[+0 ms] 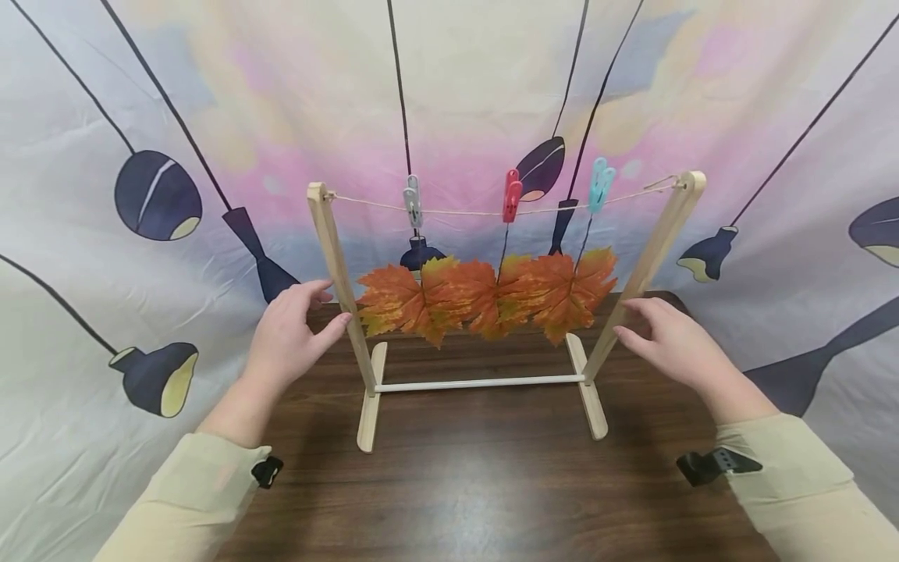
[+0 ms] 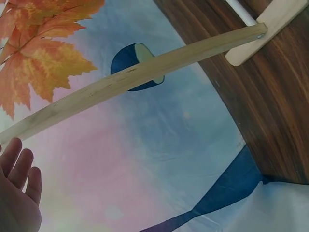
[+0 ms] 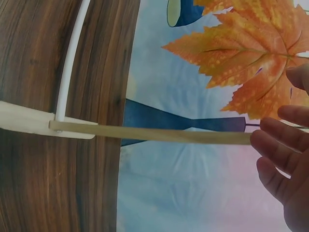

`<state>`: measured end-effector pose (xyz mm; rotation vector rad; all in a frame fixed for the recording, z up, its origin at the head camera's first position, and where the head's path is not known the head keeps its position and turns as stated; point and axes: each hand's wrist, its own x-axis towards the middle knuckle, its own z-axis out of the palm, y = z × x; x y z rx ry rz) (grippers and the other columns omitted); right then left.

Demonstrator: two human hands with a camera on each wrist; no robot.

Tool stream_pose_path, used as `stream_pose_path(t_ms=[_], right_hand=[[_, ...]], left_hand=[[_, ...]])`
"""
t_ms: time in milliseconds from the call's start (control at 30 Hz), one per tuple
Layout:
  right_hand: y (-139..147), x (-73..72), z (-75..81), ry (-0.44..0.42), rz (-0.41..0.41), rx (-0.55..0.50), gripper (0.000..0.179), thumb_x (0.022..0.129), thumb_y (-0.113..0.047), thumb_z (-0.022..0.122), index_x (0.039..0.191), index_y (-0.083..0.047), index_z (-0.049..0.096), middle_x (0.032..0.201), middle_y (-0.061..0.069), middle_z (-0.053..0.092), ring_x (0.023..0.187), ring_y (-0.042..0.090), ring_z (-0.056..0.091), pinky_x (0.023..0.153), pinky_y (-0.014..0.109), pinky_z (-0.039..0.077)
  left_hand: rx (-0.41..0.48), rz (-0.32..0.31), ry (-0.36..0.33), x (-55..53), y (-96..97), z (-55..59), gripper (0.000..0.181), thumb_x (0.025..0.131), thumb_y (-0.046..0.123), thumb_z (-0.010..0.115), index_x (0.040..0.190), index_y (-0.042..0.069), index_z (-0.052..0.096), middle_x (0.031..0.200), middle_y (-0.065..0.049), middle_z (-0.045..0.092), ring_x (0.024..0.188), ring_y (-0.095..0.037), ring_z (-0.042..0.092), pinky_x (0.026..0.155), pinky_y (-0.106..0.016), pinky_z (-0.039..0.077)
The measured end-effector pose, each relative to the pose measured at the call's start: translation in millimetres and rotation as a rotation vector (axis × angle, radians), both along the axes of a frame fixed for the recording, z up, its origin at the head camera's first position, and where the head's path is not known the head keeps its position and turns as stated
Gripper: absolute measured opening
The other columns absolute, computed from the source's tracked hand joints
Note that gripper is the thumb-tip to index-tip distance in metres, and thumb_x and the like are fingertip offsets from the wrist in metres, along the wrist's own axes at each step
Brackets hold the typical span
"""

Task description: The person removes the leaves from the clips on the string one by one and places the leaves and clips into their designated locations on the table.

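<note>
A small wooden rack (image 1: 590,390) stands on the table, a string (image 1: 456,211) tied between its two posts. Orange maple leaves (image 1: 414,300) hang below it by dark stems, under a grey clothespin (image 1: 412,201), a red clothespin (image 1: 512,195) and a light blue clothespin (image 1: 600,185). My left hand (image 1: 291,332) is at the left post (image 2: 120,82), fingers loosely bent and parted from the thumb. Beside the right post (image 3: 159,134) my right hand (image 1: 670,339) is held with relaxed fingers; in the right wrist view the fingertips overlap the post. Whether either hand touches wood I cannot tell.
A white rod (image 1: 477,383) joins the rack's two feet low above the dark wooden table (image 1: 463,484). Behind and at both sides hangs a pastel cloth (image 1: 477,78) printed with dark lamps. Each wrist carries a black strap (image 1: 716,466) by a pale sleeve.
</note>
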<state>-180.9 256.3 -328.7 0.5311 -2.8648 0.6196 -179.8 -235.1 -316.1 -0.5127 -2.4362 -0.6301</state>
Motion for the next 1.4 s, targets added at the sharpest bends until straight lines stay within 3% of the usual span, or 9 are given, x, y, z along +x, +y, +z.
stream_pose_path(t_ms=[333, 567, 833, 1033, 1400], right_hand=[[-17.4, -7.9, 10.1, 0.043, 0.056, 0.006, 0.046, 0.091, -0.026, 0.062, 0.123, 0.005, 0.053, 0.093, 0.013, 0.059, 0.08, 0.024, 0.057, 0.07, 0.043, 0.047], [-30.5, -11.0, 19.5, 0.04, 0.088, 0.078, 0.048, 0.092, -0.031, 0.06, 0.126, 0.002, 0.053, 0.102, 0.014, 0.058, 0.079, 0.022, 0.057, 0.069, 0.041, 0.048], [-43.0, -10.5, 27.6, 0.021, 0.126, 0.018, 0.046, 0.092, -0.029, 0.06, 0.125, 0.002, 0.054, 0.106, 0.014, 0.059, 0.091, 0.027, 0.058, 0.077, 0.046, 0.047], [-49.8, -14.9, 25.9, 0.019, 0.146, -0.036, 0.045, 0.092, -0.028, 0.06, 0.125, 0.002, 0.055, 0.112, 0.016, 0.059, 0.098, 0.029, 0.057, 0.083, 0.048, 0.045], [-68.6, -17.0, 33.2, 0.027, 0.157, -0.05, 0.046, 0.092, -0.031, 0.06, 0.127, -0.002, 0.054, 0.108, 0.01, 0.06, 0.088, 0.022, 0.057, 0.075, 0.042, 0.047]], left_hand=[[0.075, -0.059, -0.039, 2.8, 2.4, 10.7, 0.046, 0.079, 0.009, 0.072, 0.119, -0.004, 0.055, 0.095, -0.018, 0.063, 0.09, -0.033, 0.058, 0.08, -0.047, 0.045], [0.158, -0.106, -0.09, 7.8, 17.5, 20.7, 0.043, 0.083, 0.009, 0.07, 0.121, -0.001, 0.053, 0.098, -0.014, 0.063, 0.089, -0.029, 0.06, 0.079, -0.043, 0.046], [0.255, -0.173, -0.219, 9.6, 34.1, 26.4, 0.043, 0.087, 0.012, 0.066, 0.126, 0.002, 0.049, 0.11, -0.014, 0.062, 0.092, -0.025, 0.062, 0.077, -0.044, 0.049], [0.297, -0.173, -0.298, 6.0, 45.3, 28.7, 0.045, 0.089, 0.016, 0.065, 0.128, 0.006, 0.048, 0.116, -0.011, 0.06, 0.095, -0.024, 0.061, 0.081, -0.044, 0.05], [0.332, -0.182, -0.372, -4.1, 59.1, 27.9, 0.048, 0.09, 0.028, 0.064, 0.133, 0.014, 0.046, 0.123, -0.003, 0.057, 0.099, -0.02, 0.06, 0.089, -0.046, 0.045]])
